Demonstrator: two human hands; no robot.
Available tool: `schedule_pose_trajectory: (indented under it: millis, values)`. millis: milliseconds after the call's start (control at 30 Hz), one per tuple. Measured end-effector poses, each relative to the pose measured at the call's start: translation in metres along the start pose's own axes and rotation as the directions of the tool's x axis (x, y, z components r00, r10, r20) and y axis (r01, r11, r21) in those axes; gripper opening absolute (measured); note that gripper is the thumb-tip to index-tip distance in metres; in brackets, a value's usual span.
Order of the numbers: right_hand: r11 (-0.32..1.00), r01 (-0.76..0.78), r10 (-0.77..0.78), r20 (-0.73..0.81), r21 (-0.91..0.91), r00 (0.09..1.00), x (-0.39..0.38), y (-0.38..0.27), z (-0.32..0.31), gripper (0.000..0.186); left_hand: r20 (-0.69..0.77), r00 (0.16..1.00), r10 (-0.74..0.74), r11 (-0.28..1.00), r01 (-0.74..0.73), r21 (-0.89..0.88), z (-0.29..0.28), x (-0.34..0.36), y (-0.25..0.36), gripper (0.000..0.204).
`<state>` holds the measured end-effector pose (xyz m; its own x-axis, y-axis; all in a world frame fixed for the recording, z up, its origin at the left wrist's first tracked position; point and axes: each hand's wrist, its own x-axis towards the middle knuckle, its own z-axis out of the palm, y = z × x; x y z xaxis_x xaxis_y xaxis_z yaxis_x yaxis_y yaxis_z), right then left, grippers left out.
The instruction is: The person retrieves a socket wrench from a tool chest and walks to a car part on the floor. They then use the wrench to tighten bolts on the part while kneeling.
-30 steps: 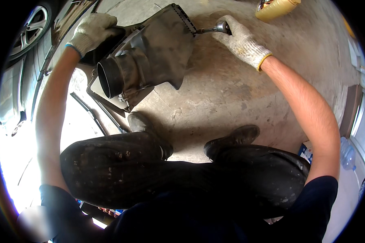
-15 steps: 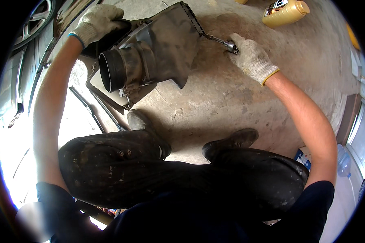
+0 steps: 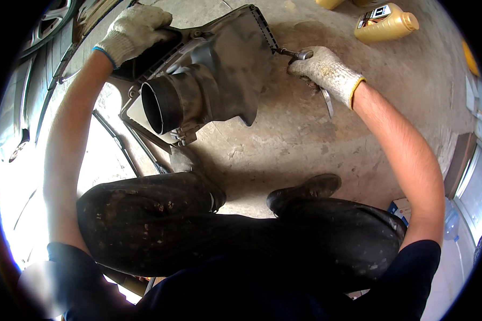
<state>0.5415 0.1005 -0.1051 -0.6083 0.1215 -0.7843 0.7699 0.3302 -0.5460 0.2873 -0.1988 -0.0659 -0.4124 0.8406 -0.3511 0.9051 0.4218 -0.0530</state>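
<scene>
Both hands wear pale knit gloves and stand well apart in the head view, with a dark plastic housing [image 3: 235, 59] between them. Left hand [image 3: 137, 31] lies on the housing's black upper-left part, its fingers bent over the edge; their undersides are hidden, so I cannot tell whether it grips or only presses there. Right hand [image 3: 322, 69] is closed around a metal ratchet wrench [image 3: 305, 55], whose handle end sticks out below the glove, while the slim shaft [image 3: 287, 53] points left and meets the housing's upper-right edge. From the right hand, the housing lies to the left; from the left hand, it extends to the right and downward. Its round black duct [image 3: 171, 101] opens toward the left, below the left hand. Beneath is the stained concrete floor [image 3: 294, 139], where a gold bottle [image 3: 388, 25] lies above and to the right of the right hand.
</scene>
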Motion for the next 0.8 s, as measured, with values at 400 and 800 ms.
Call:
schedule_pose_trajectory:
  millis: [400,800]
  values:
    - [1.0,-0.003,0.004,-0.097,0.011,0.995,0.011,0.013,0.002,0.009,-0.138,0.99,0.023,1.0,-0.022,0.006,0.004,-0.002,-0.001,0.025]
    - [0.598,0.405,-0.506,0.066,-0.691,0.86,-0.007,0.005,-0.018,0.032,-0.083,0.997,-0.005,0.999,0.002,-0.036,0.004,0.003,-0.002,0.026]
